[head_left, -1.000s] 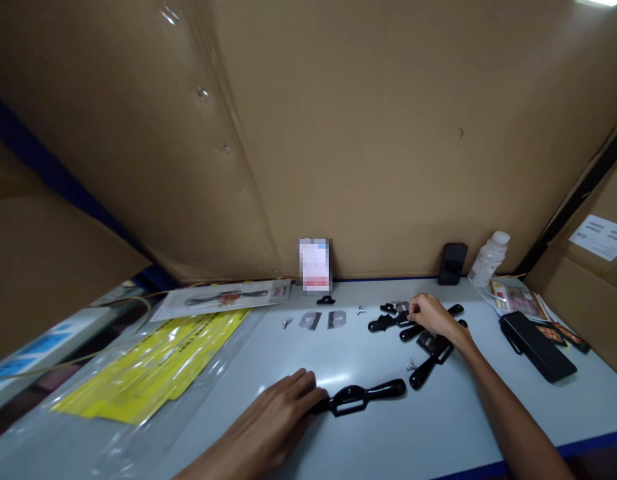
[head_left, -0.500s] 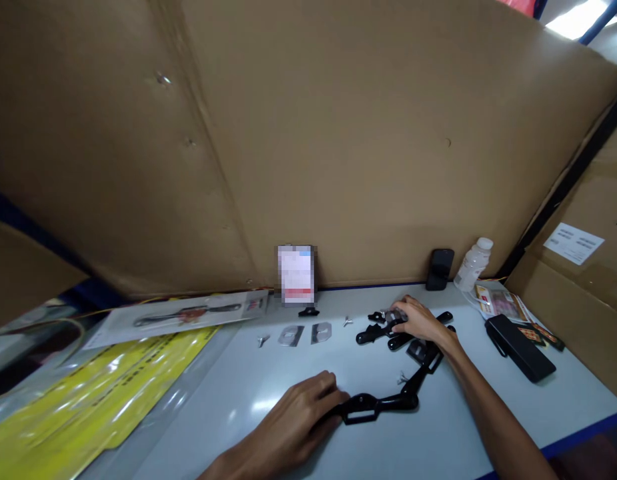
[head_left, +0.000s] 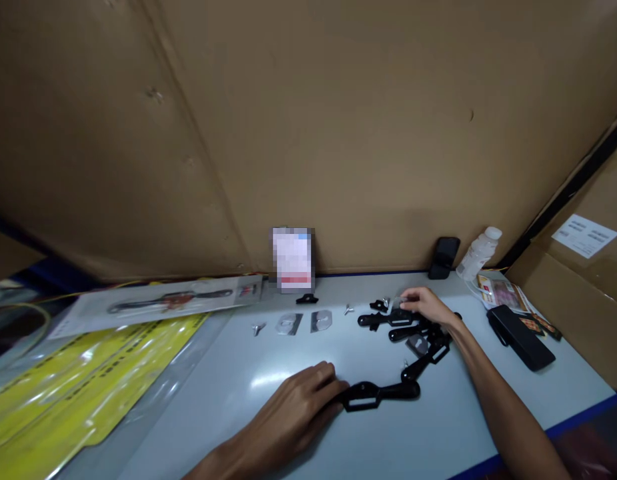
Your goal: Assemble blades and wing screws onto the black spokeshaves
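Fingers (head_left: 333, 390) of the left hand (head_left: 302, 405) curl closed round the left end of a black tool body (head_left: 364, 397) on the table (head_left: 203, 383) — that end is hidden in the grip. Farther right, a pale flat piece (head_left: 396, 303), blurred, shows at the nearly joined fingertips of the right hand (head_left: 426, 307); whether they pinch it, I cannot tell. This hand partly covers overlapping black bodies (head_left: 405, 333).

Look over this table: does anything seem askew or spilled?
Slightly askew, perhaps: the black tools near the right hand are bunched at differing angles, while two metal plates farther left lie neatly apart. I see no spill.
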A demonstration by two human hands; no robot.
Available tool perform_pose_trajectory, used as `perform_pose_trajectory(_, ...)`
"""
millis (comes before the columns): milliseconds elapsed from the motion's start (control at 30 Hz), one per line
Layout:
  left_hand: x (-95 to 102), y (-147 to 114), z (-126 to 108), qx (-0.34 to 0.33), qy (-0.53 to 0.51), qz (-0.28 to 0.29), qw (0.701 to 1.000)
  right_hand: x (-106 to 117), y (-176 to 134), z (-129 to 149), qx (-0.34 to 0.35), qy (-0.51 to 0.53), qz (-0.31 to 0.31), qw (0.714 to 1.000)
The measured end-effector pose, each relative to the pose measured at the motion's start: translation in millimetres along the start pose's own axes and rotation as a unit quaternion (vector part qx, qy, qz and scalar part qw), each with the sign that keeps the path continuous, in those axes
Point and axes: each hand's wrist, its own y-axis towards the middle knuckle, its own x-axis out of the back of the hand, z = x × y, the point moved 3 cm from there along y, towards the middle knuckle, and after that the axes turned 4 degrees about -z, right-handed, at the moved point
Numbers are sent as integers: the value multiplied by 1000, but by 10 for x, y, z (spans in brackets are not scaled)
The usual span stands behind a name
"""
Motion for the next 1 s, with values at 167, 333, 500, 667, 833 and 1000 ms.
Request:
perform_pose_trajectory(167,40,14,14,-48,74,-44,995,79,-190,266,8,55,-43,998)
perform_pose_trajectory(333,72,4,-24,-110,155,-82,978,-367,-554,709,3,151,143,978)
perform_pose_trajectory(500,89,-7,-44,-111,163,-75,977,-716,-729,836,8,85,176,981)
perform_pose_trajectory(667,81,-68,-40,-114,164,-69,977,-783,-776,907,34,-5,161,986)
perform_pose_trajectory(833,84,-107,-50,-98,148,-60,982,-806,-808,961,16,4,140,990)
perform_pose_trajectory(1000,124,-75,-86,-93,146,-73,982,-875,-833,918,27,-32,178,983)
